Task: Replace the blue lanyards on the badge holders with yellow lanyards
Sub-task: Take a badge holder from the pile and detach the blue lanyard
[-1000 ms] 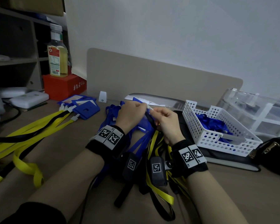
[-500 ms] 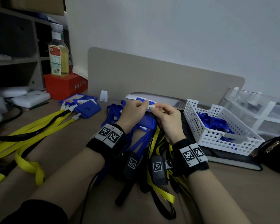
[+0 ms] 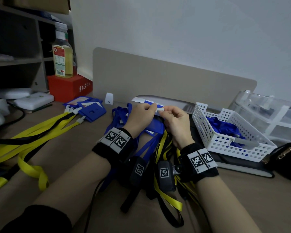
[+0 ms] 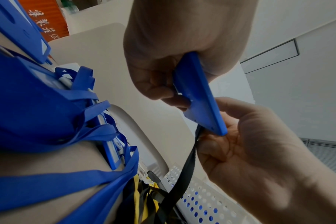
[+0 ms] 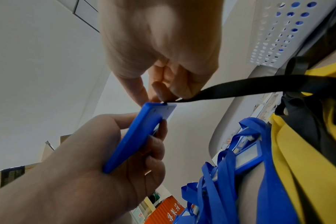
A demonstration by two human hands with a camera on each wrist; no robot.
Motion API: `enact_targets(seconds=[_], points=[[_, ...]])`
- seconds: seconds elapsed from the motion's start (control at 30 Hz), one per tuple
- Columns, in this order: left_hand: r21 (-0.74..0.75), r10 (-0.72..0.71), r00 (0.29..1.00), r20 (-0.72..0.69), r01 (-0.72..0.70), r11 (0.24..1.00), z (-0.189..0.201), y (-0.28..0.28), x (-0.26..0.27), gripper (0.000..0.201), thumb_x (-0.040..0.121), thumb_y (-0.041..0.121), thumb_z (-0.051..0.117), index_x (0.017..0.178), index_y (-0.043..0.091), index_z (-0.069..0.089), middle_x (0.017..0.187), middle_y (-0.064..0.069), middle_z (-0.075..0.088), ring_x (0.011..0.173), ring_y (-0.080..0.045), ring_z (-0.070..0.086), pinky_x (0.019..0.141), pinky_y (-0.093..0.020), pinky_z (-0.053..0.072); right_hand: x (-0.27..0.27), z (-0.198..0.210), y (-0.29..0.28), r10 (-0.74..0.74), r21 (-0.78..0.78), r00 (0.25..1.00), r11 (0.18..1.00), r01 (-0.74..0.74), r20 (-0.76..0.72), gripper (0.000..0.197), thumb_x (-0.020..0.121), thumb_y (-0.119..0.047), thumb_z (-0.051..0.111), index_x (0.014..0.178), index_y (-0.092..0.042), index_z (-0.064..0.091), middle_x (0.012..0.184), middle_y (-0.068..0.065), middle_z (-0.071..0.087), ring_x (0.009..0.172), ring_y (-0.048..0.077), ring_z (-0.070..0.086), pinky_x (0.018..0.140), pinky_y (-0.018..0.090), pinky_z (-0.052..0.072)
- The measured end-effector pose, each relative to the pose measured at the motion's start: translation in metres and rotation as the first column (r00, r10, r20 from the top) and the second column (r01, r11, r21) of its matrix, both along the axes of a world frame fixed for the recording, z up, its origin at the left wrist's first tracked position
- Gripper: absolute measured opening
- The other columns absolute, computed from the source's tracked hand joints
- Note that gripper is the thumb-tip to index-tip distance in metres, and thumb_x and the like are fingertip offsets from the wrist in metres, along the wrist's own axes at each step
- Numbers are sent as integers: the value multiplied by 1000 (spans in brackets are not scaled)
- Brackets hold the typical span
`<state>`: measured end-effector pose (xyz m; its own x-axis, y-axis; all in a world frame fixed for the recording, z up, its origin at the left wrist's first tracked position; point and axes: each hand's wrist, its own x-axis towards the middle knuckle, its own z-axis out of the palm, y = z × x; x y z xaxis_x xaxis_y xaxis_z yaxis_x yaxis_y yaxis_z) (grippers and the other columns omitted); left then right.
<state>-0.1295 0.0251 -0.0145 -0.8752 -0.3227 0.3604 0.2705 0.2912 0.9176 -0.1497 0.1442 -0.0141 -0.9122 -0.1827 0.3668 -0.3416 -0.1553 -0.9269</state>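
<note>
I held the blue badge holder point(image 5: 142, 133) up over the bench point(image 3: 71, 148) in my left hand point(image 3: 139, 117), fingers curled round it. My right hand point(image 3: 176, 125) pinched the white clip point(image 3: 160, 109) of the yellow lanyard point(image 3: 161, 145) at the holder's top edge. The clip was small, so I thought it could slip from my fingers or miss the slot. The strap could also snag on the blue lanyards point(image 3: 121, 116) piled below.

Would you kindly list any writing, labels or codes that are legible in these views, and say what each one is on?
Red box: white Chinese characters on its side, too blurred to quote.
Bottle on the red box: red and white label, print too small to read.
Wristbands and wrist cameras: black-and-white square marker codes, no words.
White box: small green mark, illegible.
Nothing else is readable.
</note>
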Motion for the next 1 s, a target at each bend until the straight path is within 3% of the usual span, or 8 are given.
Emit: enact_targets(seconds=[0.13, 0.3, 0.37, 0.47, 0.67, 0.83, 0.93, 1.0], points=[[24, -10, 999, 40, 9, 1000, 0, -1, -3, 37, 97, 35, 46, 70, 10, 47, 72, -10, 44, 69, -19, 42, 66, -33, 33, 0, 1, 1, 2, 12, 997, 1000, -3, 72, 14, 88, -3, 61, 76, -9, 60, 48, -5, 45, 35, 3, 33, 34, 14, 26], [-71, -62, 997, 39, 64, 995, -1, 0, 0, 51, 96, 45, 49, 66, 5, 48, 65, -8, 35, 60, -15, 36, 59, -26, 30, -2, 2, 3, -6, -44, 975, 999, 16, 222, 22, 89, -9, 56, 68, -12, 52, 58, 0, 43, 38, 6, 29, 36, 16, 19], [-111, -56, 998, 30, 59, 992, -2, -1, 1, 54, 97, 43, 47, 59, 7, 37, 59, -4, 30, 53, -10, 31, 54, -25, 26, -1, 3, 2, -13, -16, 971, 1000, 17, 239, 21, 91, -12, 54, 70, -12, 54, 60, 0, 51, 37, 6, 28, 35, 16, 19], [-162, -45, 999, 18, 47, 986, -1, -2, 2, 52, 100, 35, 45, 55, 18, 25, 53, 1, 24, 48, -10, 23, 51, -27, 21, 2, 4, 1, -7, 36, 978, 999, 0, 210, 21, 93, -13, 53, 73, -12, 57, 70, 4, 65, 34, 3, 31, 34, 15, 23], [-133, -45, 999, 26, 48, 990, -1, -3, 2, 51, 102, 33, 40, 55, 18, 29, 53, 2, 28, 49, -10, 26, 46, -21, 22, 2, 3, 7, 56, 30, 995, 998, -58, 80, 12, 94, -10, 56, 100, -7, 67, 82, 15, 62, 39, 0, 42, 36, 11, 29], [-55, -63, 997, 44, 65, 996, 0, -4, 1, 45, 103, 33, 38, 62, 13, 41, 60, -3, 38, 58, -13, 37, 50, -21, 28, -1, 2, 13, 112, 68, 993, 991, -115, 42, 15, 93, -6, 56, 92, -15, 67, 56, -9, 57, 43, 4, 33, 36, 15, 24], [-54, -76, 996, 49, 78, 995, 1, -3, 3, 48, 103, 32, 38, 59, 15, 40, 59, 0, 40, 56, -11, 38, 52, -22, 30, -1, 2, 13, 126, 61, 991, 990, -129, 54, 11, 92, -5, 58, 93, -12, 66, 65, -3, 67, 39, 1, 36, 35, 13, 27], [-35, -96, 993, 63, 99, 995, 2, -3, 3, 45, 103, 33, 38, 65, 12, 49, 64, -2, 47, 61, -11, 43, 56, -22, 33, 0, 2, 14, 149, 29, 987, 988, -151, 67, 10, 92, -2, 58, 99, -6, 65, 70, 2, 68, 39, -1, 45, 36, 12, 31]])
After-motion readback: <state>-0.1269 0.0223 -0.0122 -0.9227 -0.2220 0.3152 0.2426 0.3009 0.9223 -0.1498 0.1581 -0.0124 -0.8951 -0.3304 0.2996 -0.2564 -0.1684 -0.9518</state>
